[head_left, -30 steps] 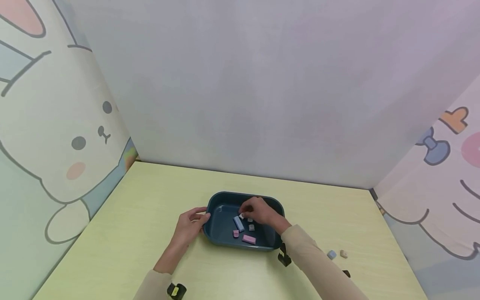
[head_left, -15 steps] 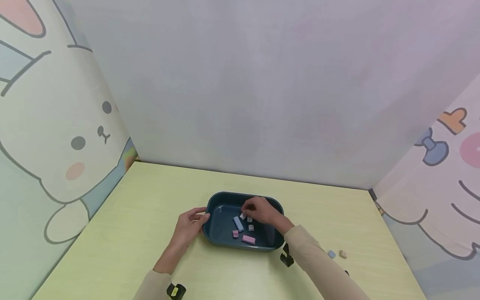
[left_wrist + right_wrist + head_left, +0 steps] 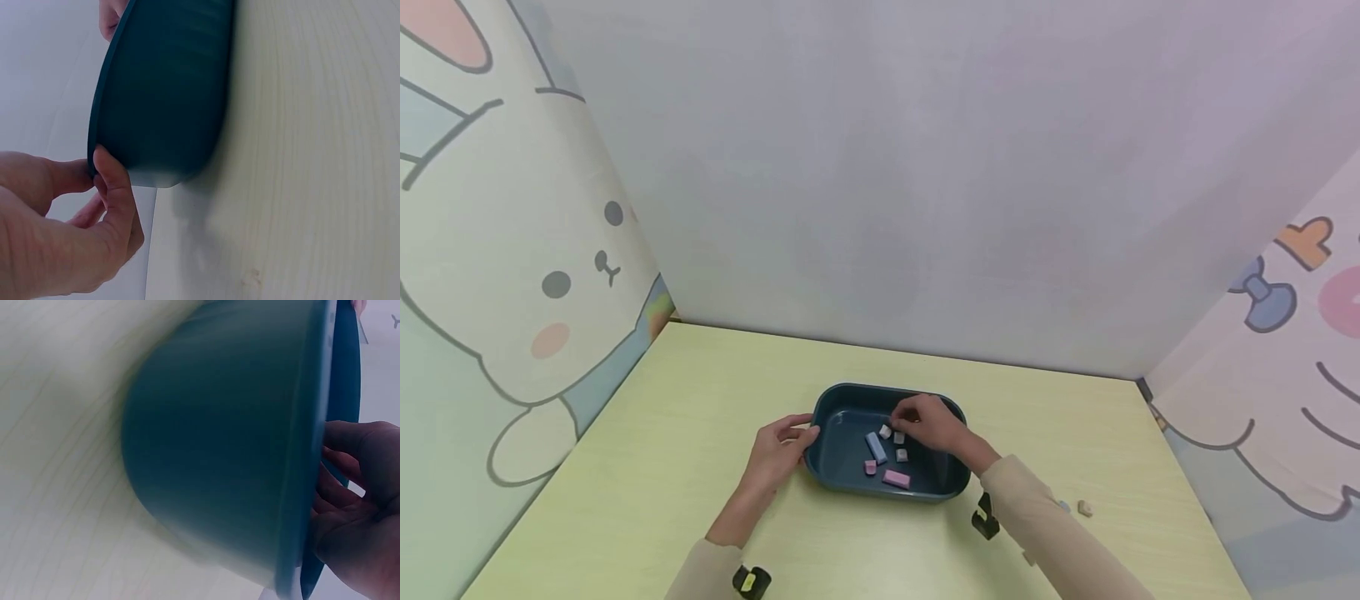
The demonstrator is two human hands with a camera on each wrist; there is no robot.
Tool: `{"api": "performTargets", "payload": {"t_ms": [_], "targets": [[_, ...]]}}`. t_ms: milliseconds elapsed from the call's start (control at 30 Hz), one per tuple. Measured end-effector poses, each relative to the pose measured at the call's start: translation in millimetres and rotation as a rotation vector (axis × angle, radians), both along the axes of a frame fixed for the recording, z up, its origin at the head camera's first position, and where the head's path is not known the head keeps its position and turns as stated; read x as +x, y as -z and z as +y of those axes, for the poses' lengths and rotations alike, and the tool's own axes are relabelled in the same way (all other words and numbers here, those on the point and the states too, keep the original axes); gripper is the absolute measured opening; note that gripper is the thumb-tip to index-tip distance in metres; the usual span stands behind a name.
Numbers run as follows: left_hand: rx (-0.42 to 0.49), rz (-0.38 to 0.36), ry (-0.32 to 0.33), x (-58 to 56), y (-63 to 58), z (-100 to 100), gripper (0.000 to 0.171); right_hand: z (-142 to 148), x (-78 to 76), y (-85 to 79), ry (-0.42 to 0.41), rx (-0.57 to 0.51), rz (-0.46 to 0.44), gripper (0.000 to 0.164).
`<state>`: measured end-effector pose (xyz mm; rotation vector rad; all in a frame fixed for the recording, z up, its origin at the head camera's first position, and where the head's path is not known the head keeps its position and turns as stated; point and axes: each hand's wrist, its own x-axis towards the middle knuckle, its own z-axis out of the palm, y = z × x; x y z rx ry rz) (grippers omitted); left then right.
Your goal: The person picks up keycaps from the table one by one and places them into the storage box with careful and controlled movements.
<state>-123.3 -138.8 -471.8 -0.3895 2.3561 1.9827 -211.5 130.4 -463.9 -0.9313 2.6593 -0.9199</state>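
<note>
A dark blue plastic tub (image 3: 842, 454) stands on the table, and my left hand (image 3: 778, 450) pinches its left rim between thumb and fingers. The left wrist view shows this grip on the rim up close. My right hand (image 3: 928, 421) reaches over the tub's right side, its loosely bent fingers just above a small white cube (image 3: 885, 432) and apart from it. Near that cube lie two pale cubes (image 3: 902, 455), a light blue bar (image 3: 876, 448), a pink cube (image 3: 870, 467) and a pink bar (image 3: 897, 478). In the right wrist view, the tub's wall partly hides my right fingers.
On the pale yellow table (image 3: 715, 375), a beige block (image 3: 1085, 508) lies right of the tub. Beside it a blue block (image 3: 1064, 505) is partly covered by my right sleeve (image 3: 1052, 525). Another beige piece (image 3: 1028, 558) shows at the sleeve's lower edge. A curtain (image 3: 887, 208) hangs behind.
My right hand has let go of the white cube in the tub and shifted slightly to the right. My left hand keeps its hold on the rim.
</note>
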Motion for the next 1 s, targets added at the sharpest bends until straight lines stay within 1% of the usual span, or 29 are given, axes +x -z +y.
{"api": "performTargets", "payload": {"t_ms": [167, 333, 433, 667, 1000], "targets": [[-0.001, -0.009, -0.002, -1.1, 1.9, -1.1, 0.032, 3.2, 0.0, 1.8, 0.026, -0.015, 0.019, 0.009], [-0.002, -0.009, -0.002, -1.4, 3.6, -3.9, 0.031, 6.6, 0.2, 0.9, 0.041, -0.038, 0.013, 0.01], [-0.006, -0.011, -0.005, -1.0, 3.6, -5.4, 0.032, 7.7, 0.0, -0.4, 0.043, -0.055, 0.01, 0.012], [-0.004, -0.009, -0.007, -0.8, 3.5, -6.3, 0.032, 12.7, 1.8, -5.2, 0.079, -0.087, -0.011, 0.019], [0.006, 0.002, -0.012, -1.6, 2.7, -4.3, 0.031, 21.9, 4.3, -11.7, 0.087, -0.128, 0.019, 0.021]]}}
